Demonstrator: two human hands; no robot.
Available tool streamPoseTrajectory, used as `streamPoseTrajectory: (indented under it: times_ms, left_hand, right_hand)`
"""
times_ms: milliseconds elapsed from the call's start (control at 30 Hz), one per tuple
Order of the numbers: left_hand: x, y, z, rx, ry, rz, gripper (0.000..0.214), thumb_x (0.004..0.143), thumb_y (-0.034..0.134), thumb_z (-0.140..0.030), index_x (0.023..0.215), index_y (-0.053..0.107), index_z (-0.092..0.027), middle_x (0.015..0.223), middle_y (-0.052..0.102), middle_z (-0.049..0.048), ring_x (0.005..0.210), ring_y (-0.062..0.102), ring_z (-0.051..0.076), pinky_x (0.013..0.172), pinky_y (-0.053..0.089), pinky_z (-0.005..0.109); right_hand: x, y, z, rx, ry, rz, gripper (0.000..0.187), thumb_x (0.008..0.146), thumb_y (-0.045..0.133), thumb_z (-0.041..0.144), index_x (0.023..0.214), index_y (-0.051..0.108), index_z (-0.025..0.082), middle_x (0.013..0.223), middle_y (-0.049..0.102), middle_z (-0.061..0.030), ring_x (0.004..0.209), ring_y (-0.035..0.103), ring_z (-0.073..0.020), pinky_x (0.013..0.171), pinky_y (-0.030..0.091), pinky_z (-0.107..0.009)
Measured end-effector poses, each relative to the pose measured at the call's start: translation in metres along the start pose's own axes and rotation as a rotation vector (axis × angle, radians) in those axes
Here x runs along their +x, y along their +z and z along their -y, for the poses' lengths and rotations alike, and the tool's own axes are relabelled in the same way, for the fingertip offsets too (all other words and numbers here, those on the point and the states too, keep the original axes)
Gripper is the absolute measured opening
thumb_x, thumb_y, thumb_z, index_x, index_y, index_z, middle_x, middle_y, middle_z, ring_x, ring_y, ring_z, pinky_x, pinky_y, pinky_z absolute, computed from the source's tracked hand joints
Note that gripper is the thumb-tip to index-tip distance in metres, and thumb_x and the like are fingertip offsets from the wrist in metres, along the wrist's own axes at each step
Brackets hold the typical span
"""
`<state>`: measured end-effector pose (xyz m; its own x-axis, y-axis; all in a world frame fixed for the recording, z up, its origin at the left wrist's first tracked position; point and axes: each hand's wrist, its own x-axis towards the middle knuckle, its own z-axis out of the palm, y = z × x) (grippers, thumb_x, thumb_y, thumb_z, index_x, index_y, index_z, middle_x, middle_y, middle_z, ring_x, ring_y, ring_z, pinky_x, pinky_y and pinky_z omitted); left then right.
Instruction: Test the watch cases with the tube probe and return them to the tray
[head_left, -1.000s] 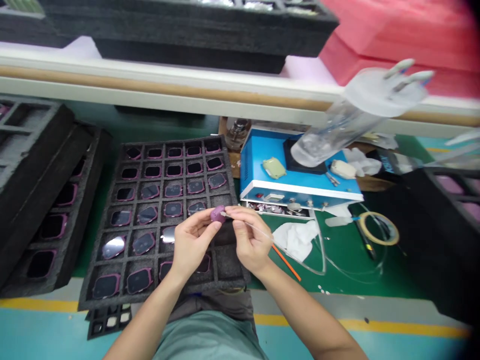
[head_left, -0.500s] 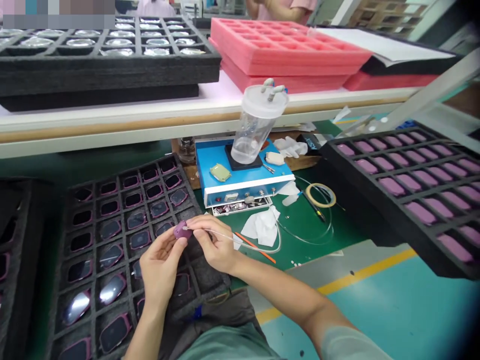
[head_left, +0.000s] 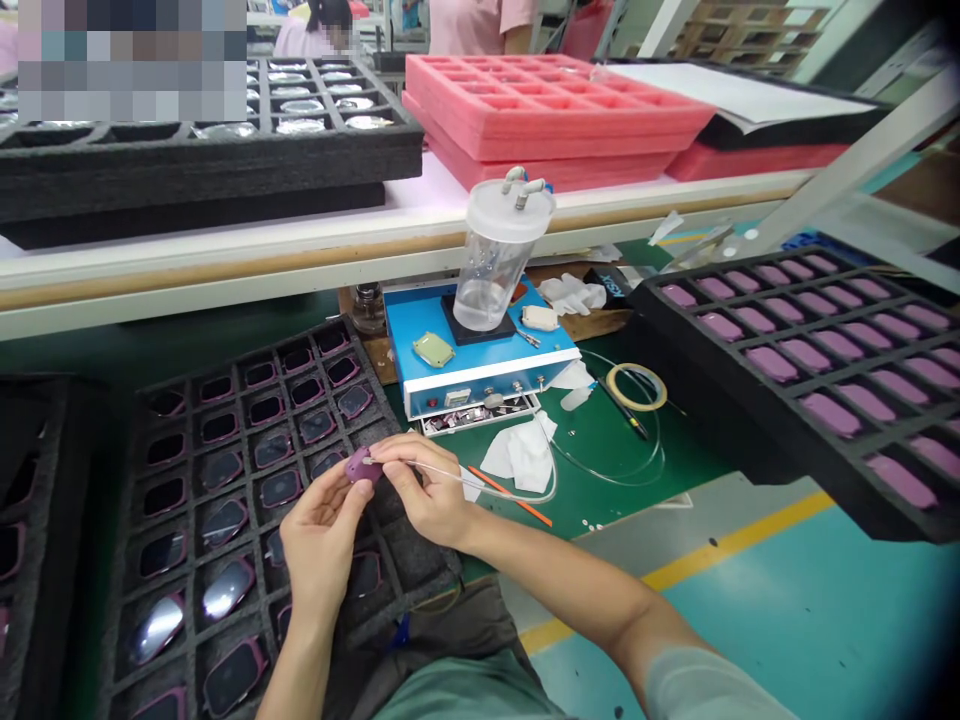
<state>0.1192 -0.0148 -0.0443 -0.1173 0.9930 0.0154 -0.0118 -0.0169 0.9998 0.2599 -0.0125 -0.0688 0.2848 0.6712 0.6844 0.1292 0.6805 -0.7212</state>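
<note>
My left hand (head_left: pixel 321 530) pinches a small purple watch case (head_left: pixel 360 466) above a black foam tray (head_left: pixel 225 500). My right hand (head_left: pixel 424 490) is closed on a thin pen-like tool with a clear tube (head_left: pixel 487 482); its tip touches the purple case. The tube trails right across the green mat toward a blue box (head_left: pixel 480 355). The tray under my hands holds several purple-rimmed watch cases with shiny screens.
A clear plastic jar (head_left: pixel 499 255) stands on the blue box. White wipes (head_left: pixel 521 450), an orange stick (head_left: pixel 510 495) and a tape roll (head_left: pixel 636 386) lie on the green mat. Another black tray of purple parts (head_left: pixel 810 350) sits right. Pink foam trays (head_left: pixel 555 110) rest on the shelf.
The view swung right and up, so the right tray and upper shelf came into sight. Both hands stay together on the purple case and tool, barely shifted.
</note>
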Motion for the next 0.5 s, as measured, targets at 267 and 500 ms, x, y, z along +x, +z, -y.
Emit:
streamPoseTrajectory:
  times_ms: [267, 500]
  left_hand:
    - [0.0005, -0.0012, 0.0012, -0.041, -0.015, -0.005, 0.044, 0.068, 0.096, -0.036, 0.106, 0.082, -0.017, 0.101, 0.085, 0.0092, 0.092, 0.081, 0.023, 0.084, 0.069, 0.032]
    - [0.001, -0.0002, 0.001, -0.043, -0.017, -0.014, 0.045, 0.067, 0.096, -0.035, 0.105, 0.082, -0.016, 0.101, 0.085, 0.0096, 0.091, 0.081, 0.023, 0.083, 0.069, 0.032]
  right_hand:
    - [0.0007, 0.0004, 0.0005, -0.034, -0.004, -0.002, 0.015, 0.104, 0.059, 0.024, 0.102, 0.074, 0.023, 0.099, 0.081, -0.0073, 0.095, 0.078, -0.0187, 0.087, 0.066, -0.035]
    - [0.0009, 0.0001, 0.0003, -0.042, -0.003, 0.006, 0.016, 0.105, 0.058, 0.026, 0.101, 0.074, 0.023, 0.099, 0.081, -0.0074, 0.096, 0.078, -0.0188, 0.087, 0.066, -0.035]
